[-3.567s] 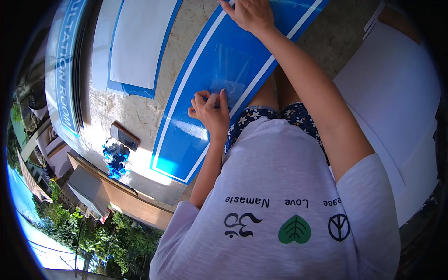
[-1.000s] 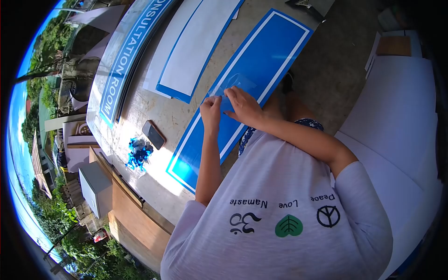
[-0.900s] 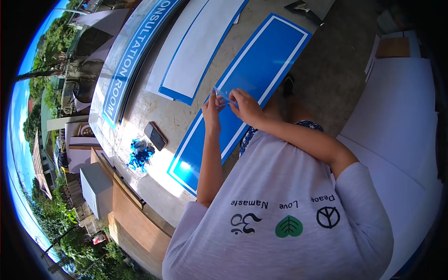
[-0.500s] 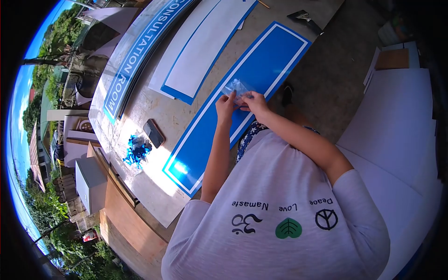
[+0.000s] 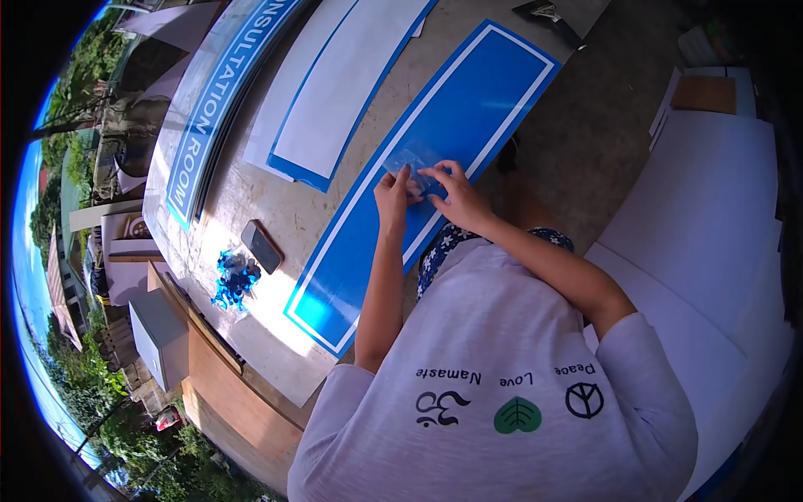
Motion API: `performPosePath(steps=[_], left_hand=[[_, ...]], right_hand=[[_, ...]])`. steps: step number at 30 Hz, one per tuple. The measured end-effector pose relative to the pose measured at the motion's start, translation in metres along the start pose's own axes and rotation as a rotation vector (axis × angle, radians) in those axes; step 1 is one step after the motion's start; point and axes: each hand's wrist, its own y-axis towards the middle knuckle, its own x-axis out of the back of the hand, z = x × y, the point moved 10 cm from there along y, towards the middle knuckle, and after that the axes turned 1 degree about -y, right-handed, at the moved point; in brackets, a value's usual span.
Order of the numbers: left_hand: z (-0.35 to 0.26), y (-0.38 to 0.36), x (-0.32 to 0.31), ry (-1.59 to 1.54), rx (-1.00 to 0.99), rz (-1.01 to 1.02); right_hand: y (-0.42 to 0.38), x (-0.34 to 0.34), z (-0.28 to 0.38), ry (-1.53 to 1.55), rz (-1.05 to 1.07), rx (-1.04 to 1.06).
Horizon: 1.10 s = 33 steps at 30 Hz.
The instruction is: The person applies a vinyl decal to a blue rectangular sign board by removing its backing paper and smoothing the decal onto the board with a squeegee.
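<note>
A small, crinkled piece of clear plastic (image 5: 409, 156), like a little bag, is held over the blue sign panel (image 5: 339, 289). My left hand (image 5: 391, 201) pinches its lower edge between thumb and fingers. Just to the right, my right hand (image 5: 458, 194) has its fingers apart, the index fingertip at the edge of the plastic and the thumb lower down. The panel is glossy blue with a white border line and lies along the table edge in front of my body.
On the table (image 5: 288, 213) lie white sheets with blue edges (image 5: 335, 92), a stack of "Consultation Room" signs (image 5: 219, 105), a phone (image 5: 263, 247) and a pile of blue scraps (image 5: 235, 278). A dark tool (image 5: 548, 21) rests at the far corner. Large white boards (image 5: 694, 226) stand at right.
My right hand has loosened from the plastic and spread its fingers, while my left hand keeps its pinch. The view has shifted slightly, moving the table items left in the picture.
</note>
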Motion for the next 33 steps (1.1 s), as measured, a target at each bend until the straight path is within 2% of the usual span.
performPosePath(steps=[3, 5, 6, 8, 11, 15, 17, 22, 25, 33], left_hand=[[0.006, 0.007, -0.002, 0.062, 0.070, 0.008], [-0.015, 0.011, 0.004, 0.717, -0.155, -0.042], [-0.011, 0.010, 0.005, 0.724, -0.135, -0.038], [-0.060, -0.021, -0.008, 1.125, -0.776, -0.279], [-0.039, -0.008, 0.003, 1.023, -0.618, -0.198], [-0.030, -0.006, 0.004, 1.027, -0.651, -0.142], [-0.031, -0.009, 0.000, 1.049, -0.709, -0.155], [-0.031, -0.011, -0.001, 1.066, -0.702, -0.178], [-0.031, -0.010, -0.002, 1.101, -0.675, -0.176], [-0.029, -0.016, 0.002, 1.134, -0.638, -0.169]], right_hand=[[0.004, -0.003, -0.007, 0.006, 0.021, -0.052], [0.016, 0.013, -0.001, -0.142, -0.068, 0.058], [0.028, 0.026, 0.003, -0.121, -0.125, 0.025], [0.060, 0.039, -0.007, -0.156, -0.196, 0.043], [0.110, 0.050, 0.000, -0.482, -0.307, 0.190], [0.139, 0.019, -0.004, -0.735, -0.327, 0.345], [0.139, 0.002, -0.017, -0.749, -0.267, 0.316], [0.141, -0.004, -0.018, -0.959, -0.216, 0.267], [0.145, 0.000, -0.019, -0.790, -0.138, 0.153], [0.146, 0.002, -0.018, -0.767, -0.131, 0.130]])
